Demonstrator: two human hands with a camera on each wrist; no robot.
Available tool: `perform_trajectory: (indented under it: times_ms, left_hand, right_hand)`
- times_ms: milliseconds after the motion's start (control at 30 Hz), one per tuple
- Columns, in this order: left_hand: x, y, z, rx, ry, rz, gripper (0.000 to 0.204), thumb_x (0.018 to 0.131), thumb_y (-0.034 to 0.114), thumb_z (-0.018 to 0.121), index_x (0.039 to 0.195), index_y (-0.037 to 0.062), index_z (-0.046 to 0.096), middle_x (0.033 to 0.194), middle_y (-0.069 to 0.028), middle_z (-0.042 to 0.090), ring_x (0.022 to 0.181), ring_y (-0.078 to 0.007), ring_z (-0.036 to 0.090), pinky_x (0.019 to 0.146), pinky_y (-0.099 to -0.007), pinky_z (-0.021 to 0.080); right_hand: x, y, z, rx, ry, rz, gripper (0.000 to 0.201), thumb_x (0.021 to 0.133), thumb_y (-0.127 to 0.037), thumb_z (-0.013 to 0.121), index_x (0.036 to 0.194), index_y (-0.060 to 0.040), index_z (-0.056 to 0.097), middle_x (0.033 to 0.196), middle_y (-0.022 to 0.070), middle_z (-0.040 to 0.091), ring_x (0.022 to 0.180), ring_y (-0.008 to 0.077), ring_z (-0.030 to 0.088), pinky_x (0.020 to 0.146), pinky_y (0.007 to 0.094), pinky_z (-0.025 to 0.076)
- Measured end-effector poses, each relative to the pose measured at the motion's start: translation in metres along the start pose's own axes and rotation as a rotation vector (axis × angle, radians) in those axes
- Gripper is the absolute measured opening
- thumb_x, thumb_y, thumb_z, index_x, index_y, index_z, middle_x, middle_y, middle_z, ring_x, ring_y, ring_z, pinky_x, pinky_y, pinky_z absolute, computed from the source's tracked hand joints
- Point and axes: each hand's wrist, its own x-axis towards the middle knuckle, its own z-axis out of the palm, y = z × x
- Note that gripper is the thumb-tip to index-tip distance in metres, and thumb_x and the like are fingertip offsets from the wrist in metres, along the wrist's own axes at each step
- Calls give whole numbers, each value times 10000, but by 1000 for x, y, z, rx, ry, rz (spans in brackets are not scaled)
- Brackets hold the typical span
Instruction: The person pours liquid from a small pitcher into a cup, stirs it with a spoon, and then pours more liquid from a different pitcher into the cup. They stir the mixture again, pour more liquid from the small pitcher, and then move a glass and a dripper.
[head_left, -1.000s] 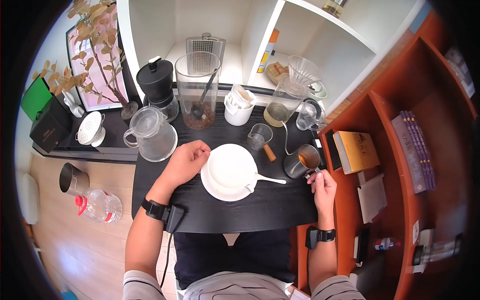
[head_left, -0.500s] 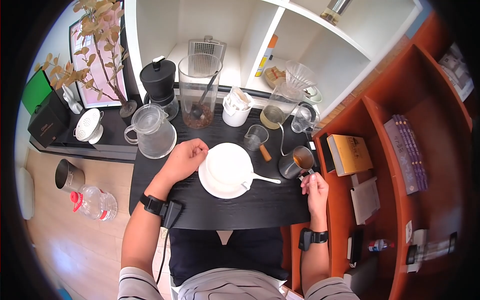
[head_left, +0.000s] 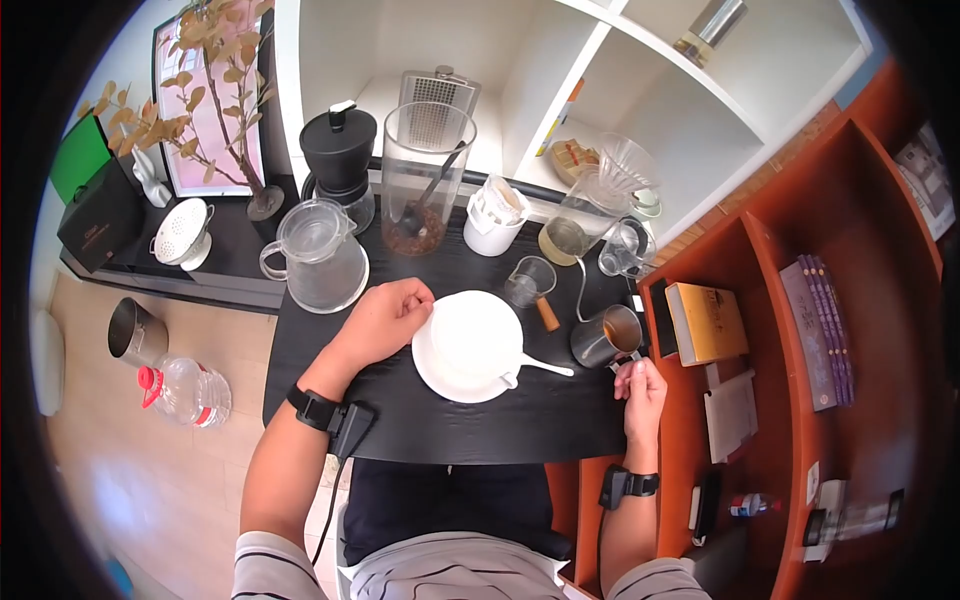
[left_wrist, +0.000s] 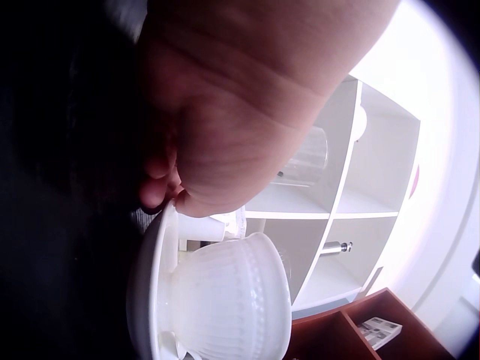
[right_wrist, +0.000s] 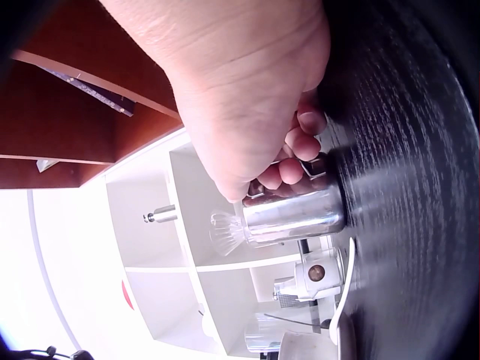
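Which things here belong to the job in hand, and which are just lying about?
In use, judging by the hands:
saucer, rim pinched by left hand
cup
spoon
kettle, handle held by right hand

Apparently just lying about:
water bottle on the floor
white colander
yellow book

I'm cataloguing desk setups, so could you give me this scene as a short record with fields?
left hand: the left hand pinches the saucer rim
right hand: the right hand grips the metal kettle by its handle
cup: white cup on the saucer
spoon: white spoon, handle past the rim
behind, left: glass jug, black grinder
floor: red-capped bottle
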Motion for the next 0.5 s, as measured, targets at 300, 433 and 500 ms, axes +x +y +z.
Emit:
perform_trajectory:
  times_ms: [300, 433, 500]
  left_hand:
    - [0, 0, 0, 29, -25, 22, 104, 1042, 80, 652, 1042, -18, 685, 730, 57, 608, 635, -19, 543, 574, -223, 443]
    - [0, -1, 0, 55, -27, 25, 105, 1044, 84, 650, 1040, -16, 684, 734, 61, 607, 636, -13, 534, 572, -219, 433]
    - [0, -1, 0, 50, -23, 17, 106, 1045, 87, 652, 1042, -14, 684, 732, 63, 605, 634, -12, 526, 573, -218, 430]
  right_hand:
    - [-1, 0, -1, -8, -14, -26, 423, 1172, -334, 514, 875, -49, 611, 778, 20, 617, 632, 81, 531, 590, 237, 423]
    - [0, 2, -2, 6, -20, -35, 419, 1174, -326, 510, 877, -49, 613, 776, 21, 617, 630, 81, 531, 590, 235, 422]
    - [0, 2, -2, -10, -15, -35, 416, 1175, -322, 508, 878, -50, 615, 774, 20, 616, 625, 79, 529, 586, 235, 418]
